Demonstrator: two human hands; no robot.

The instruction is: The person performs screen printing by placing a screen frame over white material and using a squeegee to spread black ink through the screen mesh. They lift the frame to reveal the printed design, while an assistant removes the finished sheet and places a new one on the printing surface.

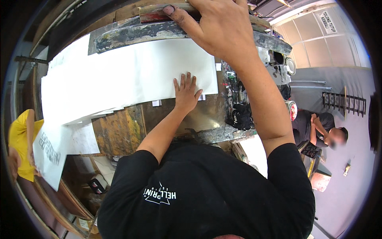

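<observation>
My left hand (186,92) lies flat with fingers spread on the near right part of a large white sheet (171,59). More white sheets (79,87) overlap to its left on the worktable. Above the far edge of the sheets runs a paint-stained wooden bar (151,35). My right hand (223,28) reaches up over a second wooden bar (153,14) beyond it. Its thumb, darkly stained, presses on that bar, while the other fingers run out of the picture at the top. Small white tabs (157,103) lie by the sheet's near edge.
At the far left a person in yellow (24,143) holds a white sheet with dark print (49,155). Paint cans (291,65) and a black cloth (240,116) lie right of the sheets. Another person in black (318,127) sits at the right. Brown stained tabletop (119,129) shows nearer me.
</observation>
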